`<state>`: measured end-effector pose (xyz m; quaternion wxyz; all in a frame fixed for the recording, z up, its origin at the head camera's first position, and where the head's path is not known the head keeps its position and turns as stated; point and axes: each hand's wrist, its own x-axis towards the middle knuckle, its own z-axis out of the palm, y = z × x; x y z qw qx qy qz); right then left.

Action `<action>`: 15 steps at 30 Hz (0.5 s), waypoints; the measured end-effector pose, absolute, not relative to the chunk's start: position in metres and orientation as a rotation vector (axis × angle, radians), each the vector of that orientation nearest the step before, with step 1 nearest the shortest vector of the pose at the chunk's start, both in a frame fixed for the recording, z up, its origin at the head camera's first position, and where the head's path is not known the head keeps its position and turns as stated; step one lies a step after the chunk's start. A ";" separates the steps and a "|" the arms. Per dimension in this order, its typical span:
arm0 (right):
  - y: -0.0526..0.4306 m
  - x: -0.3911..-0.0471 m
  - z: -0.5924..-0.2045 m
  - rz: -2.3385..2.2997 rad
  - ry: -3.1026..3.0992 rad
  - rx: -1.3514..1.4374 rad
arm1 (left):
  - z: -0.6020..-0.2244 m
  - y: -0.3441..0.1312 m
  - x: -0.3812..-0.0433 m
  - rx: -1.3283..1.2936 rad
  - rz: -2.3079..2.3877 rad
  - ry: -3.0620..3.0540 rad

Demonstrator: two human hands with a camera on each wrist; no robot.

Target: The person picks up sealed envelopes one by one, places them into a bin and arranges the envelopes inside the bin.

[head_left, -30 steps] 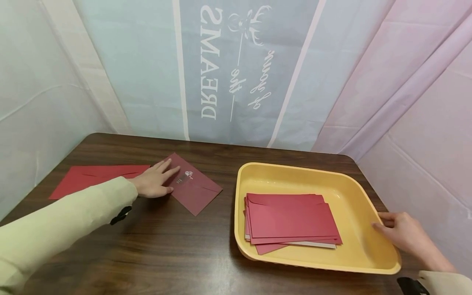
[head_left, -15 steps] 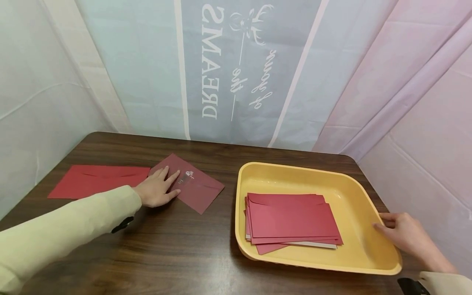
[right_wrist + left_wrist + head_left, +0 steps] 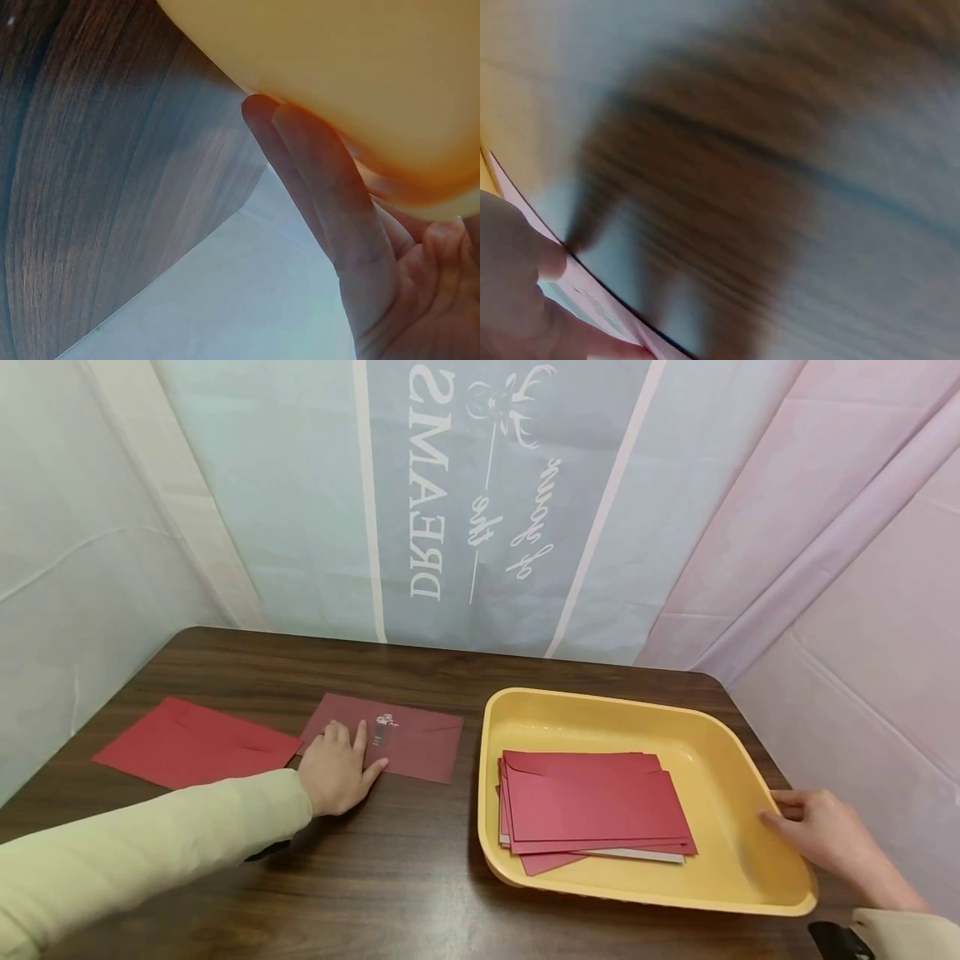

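My left hand (image 3: pixel 335 768) lies palm down on a dark red envelope (image 3: pixel 426 745) with a small white print, its fingers spread over the paper. In the left wrist view the thumb (image 3: pixel 514 244) touches the envelope's near edge. Beside it on the left, under the sleeve's edge, lies a brighter red envelope (image 3: pixel 195 743). On the right my right hand (image 3: pixel 825 831) grips the rim of a yellow plastic tub (image 3: pixel 720 760), thumb over the inside. The right wrist view shows its fingers (image 3: pixel 330 187) against the tub's outer wall. A stack of red envelopes (image 3: pixel 592 802) lies inside the tub.
Everything stands on a dark wood-grain table (image 3: pixel 360 877) with rounded far corners. A printed cloth (image 3: pixel 487 510) hangs behind the table, and pale cloth walls (image 3: pixel 862 635) close in both sides.
My left hand has moved toward me and slightly right, turning the printed envelope so its long side lies nearly level. The brighter envelope has turned and slid a little. The right hand stays put.
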<state>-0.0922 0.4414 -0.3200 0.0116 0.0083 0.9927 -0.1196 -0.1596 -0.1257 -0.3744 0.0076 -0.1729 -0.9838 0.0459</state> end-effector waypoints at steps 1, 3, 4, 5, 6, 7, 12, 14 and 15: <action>0.441 -0.092 -0.320 -0.374 3.095 0.026 | -0.373 -0.123 -0.157 -0.542 0.159 -3.073; 0.441 -0.092 -0.320 -0.374 3.093 0.029 | -0.372 -0.119 -0.152 -0.542 0.190 -3.071; 0.441 -0.092 -0.320 -0.375 3.092 0.030 | -0.372 -0.117 -0.150 -0.542 0.207 -3.068; 0.441 -0.092 -0.320 -0.376 3.092 0.029 | -0.372 -0.115 -0.148 -0.539 0.224 -3.068; 0.441 -0.092 -0.320 -0.377 3.091 0.030 | -0.372 -0.113 -0.147 -0.538 0.237 -3.066; 0.441 -0.092 -0.320 -0.376 3.090 0.031 | -0.372 -0.112 -0.146 -0.536 0.250 -3.063; 0.441 -0.092 -0.320 -0.376 3.091 0.025 | -0.371 -0.107 -0.143 -0.529 0.273 -3.066; 0.441 -0.092 -0.320 -0.377 3.096 0.020 | -0.369 -0.106 -0.143 -0.537 0.269 -3.079; 0.441 -0.092 -0.320 -0.377 3.099 0.018 | -0.367 -0.106 -0.143 -0.537 0.265 -3.091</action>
